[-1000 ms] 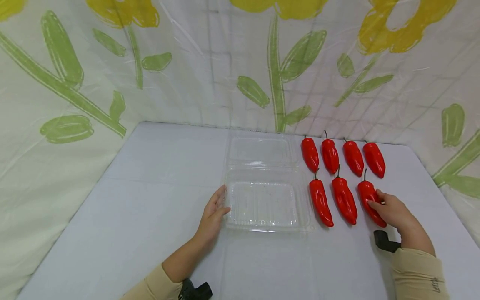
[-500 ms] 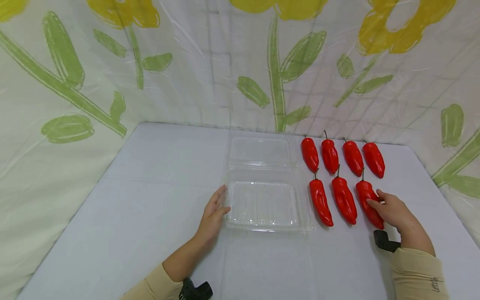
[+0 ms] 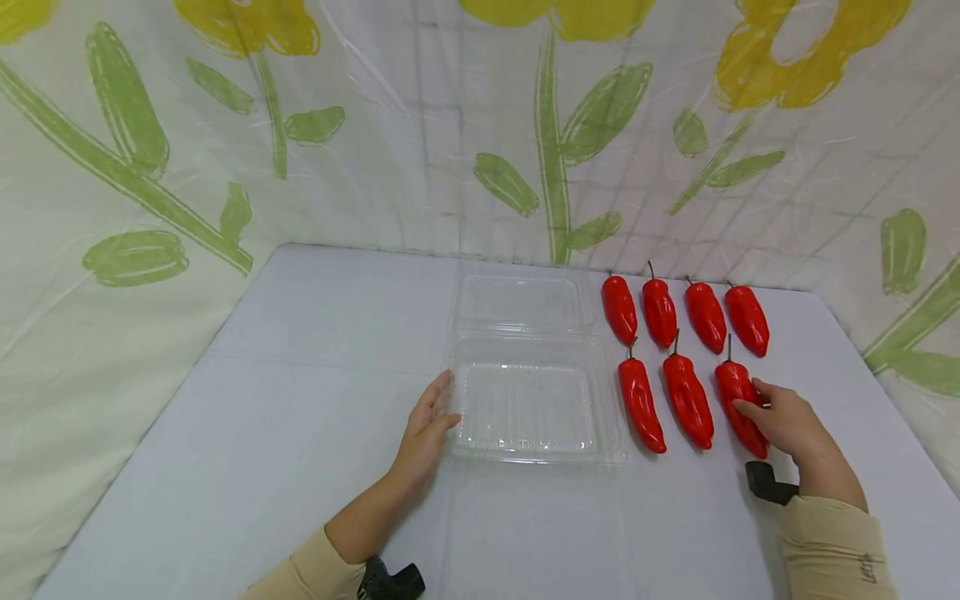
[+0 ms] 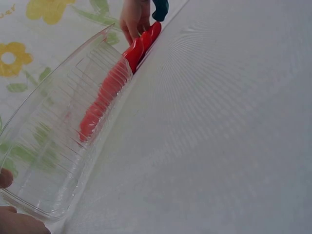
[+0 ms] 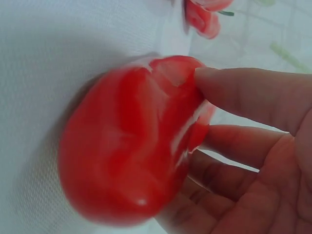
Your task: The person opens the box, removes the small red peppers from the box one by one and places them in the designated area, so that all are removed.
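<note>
I see my right hand [image 3: 783,421] at about 4 o'clock on the white table [image 3: 300,433], its fingers and thumb curled round the rightmost red pepper [image 3: 738,398] of the near row; the right wrist view confirms the grasp, with the fingertips [image 5: 229,87] pressed on the pepper's upper side and the thumb under it, while the pepper [image 5: 131,141] appears to rest on the table. That pepper lies at the 3 o'clock end of the near row, just beside two more near-row peppers [image 3: 663,398] that lie side by side between it and the clear plastic clamshell container [image 3: 528,412]. Behind them, toward 1 o'clock, I see four far-row peppers [image 3: 684,312] lined up with stems pointing away from me. The container sits open near the table's centre, its tray toward me and its lid [image 3: 521,302] folded back toward 12 o'clock. My left hand [image 3: 427,425] lies at the tray's 9 o'clock edge, fingers straight and relaxed, touching the rim without gripping; in the left wrist view only a fingertip shows at the lower left corner beside the ribbed container wall [image 4: 58,146], through which the red peppers [image 4: 134,53] show, with the right hand [image 4: 136,17] beyond them. A floral plastic sheet [image 3: 420,125] with yellow flowers and green leaves backs the table at 12 o'clock.
</note>
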A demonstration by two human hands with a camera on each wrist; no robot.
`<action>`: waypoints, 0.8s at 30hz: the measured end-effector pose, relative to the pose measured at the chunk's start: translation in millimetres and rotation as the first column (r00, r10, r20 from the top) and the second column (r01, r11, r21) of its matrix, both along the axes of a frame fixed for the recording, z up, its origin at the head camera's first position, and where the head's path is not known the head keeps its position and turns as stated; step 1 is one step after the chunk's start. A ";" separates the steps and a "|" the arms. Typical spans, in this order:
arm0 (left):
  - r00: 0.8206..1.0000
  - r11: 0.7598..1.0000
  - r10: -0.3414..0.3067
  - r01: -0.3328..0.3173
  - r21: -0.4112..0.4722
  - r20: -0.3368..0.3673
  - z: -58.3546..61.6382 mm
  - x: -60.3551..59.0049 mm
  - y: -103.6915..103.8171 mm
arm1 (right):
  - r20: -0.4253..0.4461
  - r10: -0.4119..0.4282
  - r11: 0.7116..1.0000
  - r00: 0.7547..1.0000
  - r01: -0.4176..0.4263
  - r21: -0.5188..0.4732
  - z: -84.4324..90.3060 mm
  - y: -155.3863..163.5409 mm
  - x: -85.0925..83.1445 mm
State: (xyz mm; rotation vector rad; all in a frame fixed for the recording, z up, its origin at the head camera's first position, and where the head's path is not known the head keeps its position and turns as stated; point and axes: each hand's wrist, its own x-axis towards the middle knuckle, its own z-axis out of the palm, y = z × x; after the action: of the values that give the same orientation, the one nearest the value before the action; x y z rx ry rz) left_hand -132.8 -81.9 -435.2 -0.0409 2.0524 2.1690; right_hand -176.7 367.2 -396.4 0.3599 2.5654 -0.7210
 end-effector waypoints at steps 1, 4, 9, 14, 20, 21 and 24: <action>1.000 1.000 -0.001 0.001 -0.001 0.000 0.0 0.1 0.0 | -0.002 -0.004 1.000 1.000 0.004 0.000 -0.2 0.0 0.3; 1.000 1.000 -0.004 0.004 -0.002 0.000 0.3 0.3 0.0 | -0.007 -0.009 1.000 1.000 0.009 0.000 0.1 0.0 1.0; 1.000 1.000 -0.001 0.001 0.007 -0.001 -0.2 -0.5 0.3 | -0.015 -0.010 1.000 1.000 0.010 0.005 1.1 0.9 1.3; 1.000 1.000 -0.011 0.011 0.018 -0.004 -0.6 0.7 -0.3 | -0.008 -0.027 1.000 1.000 0.027 -0.008 1.6 0.4 2.2; 1.000 1.000 -0.007 0.007 0.020 -0.011 1.7 2.1 -1.3 | -0.023 -0.046 0.999 0.999 0.046 -0.004 3.0 -1.3 3.4; 1.000 1.000 -0.007 0.007 0.017 -0.008 2.5 2.1 -1.4 | -0.035 -0.048 0.999 0.998 0.048 -0.001 3.3 -1.2 3.3; 1.000 1.000 -0.013 0.012 0.009 0.005 4.2 1.1 -1.5 | -0.074 -0.044 0.999 0.996 0.044 0.009 4.0 -1.8 2.7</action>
State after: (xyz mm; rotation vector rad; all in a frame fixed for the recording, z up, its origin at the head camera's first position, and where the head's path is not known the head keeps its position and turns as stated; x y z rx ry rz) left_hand -131.6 -83.4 -431.0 -0.0319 2.0343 2.1691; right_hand -174.0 365.3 -392.4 0.4013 2.6392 -0.7505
